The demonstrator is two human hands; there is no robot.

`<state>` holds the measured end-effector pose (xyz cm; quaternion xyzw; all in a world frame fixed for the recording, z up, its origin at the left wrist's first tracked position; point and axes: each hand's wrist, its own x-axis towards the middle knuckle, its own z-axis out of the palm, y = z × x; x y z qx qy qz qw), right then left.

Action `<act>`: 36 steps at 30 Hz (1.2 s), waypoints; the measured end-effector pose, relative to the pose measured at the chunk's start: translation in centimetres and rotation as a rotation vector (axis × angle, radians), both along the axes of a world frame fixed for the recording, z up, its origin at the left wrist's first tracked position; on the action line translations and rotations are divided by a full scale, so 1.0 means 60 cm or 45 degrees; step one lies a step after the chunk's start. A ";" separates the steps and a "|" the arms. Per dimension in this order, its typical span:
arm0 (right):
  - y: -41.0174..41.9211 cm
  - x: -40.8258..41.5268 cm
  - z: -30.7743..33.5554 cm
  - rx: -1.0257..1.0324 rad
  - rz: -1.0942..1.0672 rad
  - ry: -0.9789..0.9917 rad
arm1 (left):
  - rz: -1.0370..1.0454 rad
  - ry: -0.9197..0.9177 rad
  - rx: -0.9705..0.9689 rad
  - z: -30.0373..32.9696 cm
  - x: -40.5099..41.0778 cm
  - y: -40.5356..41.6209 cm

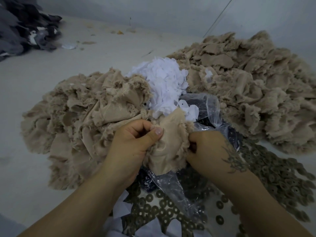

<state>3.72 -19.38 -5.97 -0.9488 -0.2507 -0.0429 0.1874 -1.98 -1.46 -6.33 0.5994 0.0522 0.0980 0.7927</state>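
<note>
Beige cloth piece [168, 142], held just above the plastic bag [210, 106], looks light, limp and fray-edged, with left hand [135, 142] and right hand [208, 151] each in a closed grip pinching opposite sides, best taken just inside the fringe.

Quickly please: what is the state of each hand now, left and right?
Left hand: closed, pinching the beige fabric piece.
Right hand: closed, gripping the same beige fabric piece.
</note>
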 end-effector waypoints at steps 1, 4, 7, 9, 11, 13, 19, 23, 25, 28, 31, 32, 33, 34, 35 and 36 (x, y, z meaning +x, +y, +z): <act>0.000 -0.001 0.008 0.074 0.013 -0.028 | -0.002 0.001 -0.001 0.000 0.000 0.000; 0.006 -0.007 0.025 0.589 0.076 0.218 | -0.031 0.006 -0.044 0.002 0.000 0.000; 0.014 -0.008 0.028 1.244 0.147 0.780 | -0.070 0.006 -0.141 0.004 0.001 -0.001; 0.016 -0.004 0.024 1.489 0.145 0.932 | -0.090 0.008 -0.202 0.004 0.002 -0.001; 0.017 0.000 0.022 1.721 0.159 1.177 | -0.099 0.003 -0.225 0.002 0.003 -0.002; 0.019 0.000 0.025 1.866 0.164 1.553 | -0.086 0.003 -0.225 -0.001 0.004 -0.003; 0.014 -0.006 0.013 1.547 -0.043 1.640 | -0.105 0.017 -0.205 -0.007 0.007 -0.006; 0.020 -0.013 0.015 1.253 -0.115 0.922 | -0.098 0.013 0.014 -0.005 0.007 -0.011; 0.020 -0.017 0.019 1.159 -0.027 0.681 | -0.061 0.010 0.105 -0.005 0.007 -0.013; 0.023 -0.025 0.024 1.098 0.092 0.450 | -0.019 -0.006 0.183 -0.001 0.005 -0.014; 0.023 -0.026 0.026 1.057 0.121 0.332 | 0.001 -0.045 0.277 0.004 0.004 -0.015; 0.022 -0.026 0.026 0.994 0.122 0.268 | 0.007 -0.054 0.289 0.005 0.003 -0.015; 0.022 -0.025 0.024 0.933 0.126 0.205 | 0.012 -0.060 0.298 0.005 0.002 -0.015; 0.022 -0.024 0.022 0.891 0.127 0.160 | 0.016 -0.068 0.318 0.005 0.002 -0.015; 0.022 -0.024 0.021 0.864 0.125 0.108 | 0.023 -0.076 0.359 0.004 0.002 -0.015; 0.022 -0.024 0.019 0.842 0.129 0.055 | 0.033 -0.078 0.413 0.003 0.001 -0.015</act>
